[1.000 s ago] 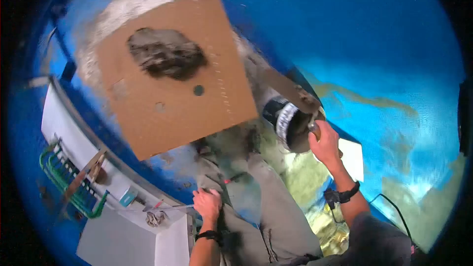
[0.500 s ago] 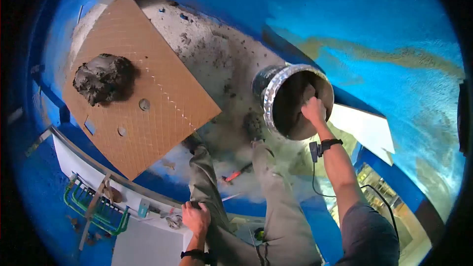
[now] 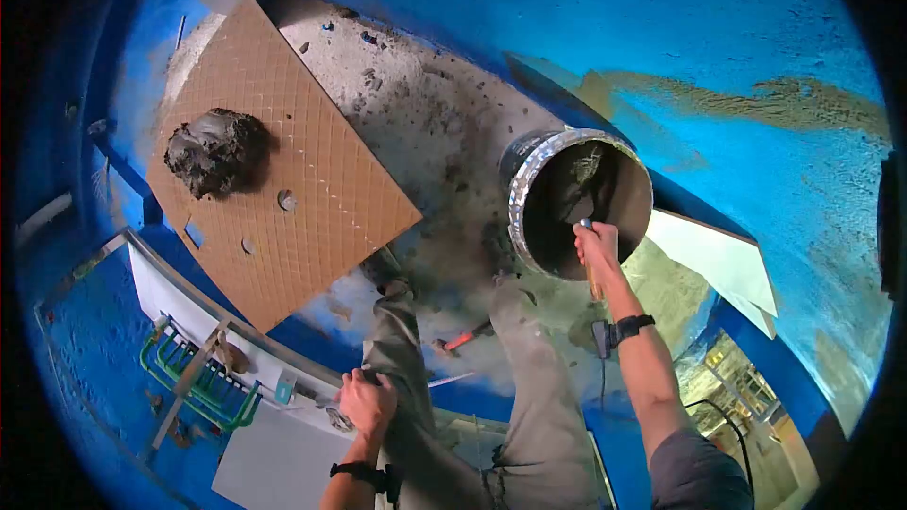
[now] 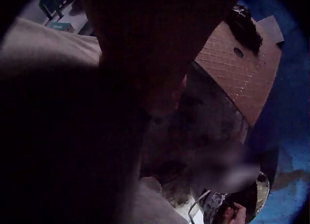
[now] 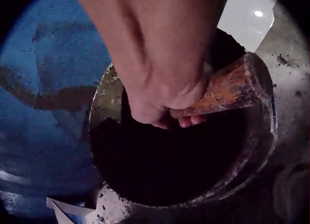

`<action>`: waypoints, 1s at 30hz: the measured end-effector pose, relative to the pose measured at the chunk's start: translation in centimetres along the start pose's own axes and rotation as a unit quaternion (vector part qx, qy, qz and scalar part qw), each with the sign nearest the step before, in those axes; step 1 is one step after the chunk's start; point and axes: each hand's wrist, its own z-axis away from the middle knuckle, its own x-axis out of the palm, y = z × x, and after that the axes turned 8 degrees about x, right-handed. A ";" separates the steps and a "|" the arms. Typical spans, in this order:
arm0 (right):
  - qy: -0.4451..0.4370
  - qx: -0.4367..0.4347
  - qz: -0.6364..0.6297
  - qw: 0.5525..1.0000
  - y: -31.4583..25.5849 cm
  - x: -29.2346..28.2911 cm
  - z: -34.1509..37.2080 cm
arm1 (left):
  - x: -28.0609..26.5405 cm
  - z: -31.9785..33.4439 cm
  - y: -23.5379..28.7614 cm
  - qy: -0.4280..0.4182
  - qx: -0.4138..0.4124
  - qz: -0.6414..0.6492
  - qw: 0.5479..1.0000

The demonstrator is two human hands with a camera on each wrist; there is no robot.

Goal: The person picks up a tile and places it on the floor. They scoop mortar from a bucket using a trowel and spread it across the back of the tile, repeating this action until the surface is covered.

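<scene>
My right hand (image 3: 597,247) grips a trowel by its worn wooden handle (image 5: 227,91) over the mouth of a bucket (image 3: 515,198). The handle's butt points out towards me, and the blade reaches down into the dark inside, where grey mortar (image 3: 588,165) clings. The bucket's rim is crusted with dried mortar. My left hand (image 3: 367,401) rests on my left trouser leg, fingers loosely bent, holding nothing. A thick lump of wet mortar (image 3: 213,153) sits on the gridded brown back of a large tile (image 3: 331,198), left of the bucket.
Dusty floor (image 3: 416,104) with crumbs lies beyond my feet. A red-handled tool (image 3: 460,340) lies between my legs. At lower left are a green rack (image 3: 194,382) and a white panel (image 3: 283,463). Right of the bucket lies a white board (image 3: 713,260), beside the blue wall (image 3: 756,19).
My right hand brought the trowel from above the bucket down inside it, then drew slightly back towards me. My left hand stays at my leg. The head view has shifted.
</scene>
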 end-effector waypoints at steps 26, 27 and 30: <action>0.012 -0.093 -0.039 0.995 7.4 -4.7 10.7 | 1.8 1.3 -1.4 -0.014 -0.022 0.049 0.998; 0.020 -0.077 -0.032 0.996 7.1 -4.6 11.6 | 2.2 1.3 -1.9 -0.011 -0.020 0.055 0.998; 0.025 -0.062 -0.056 0.996 7.9 -4.3 12.4 | 2.0 1.4 -1.8 -0.015 -0.006 0.065 0.998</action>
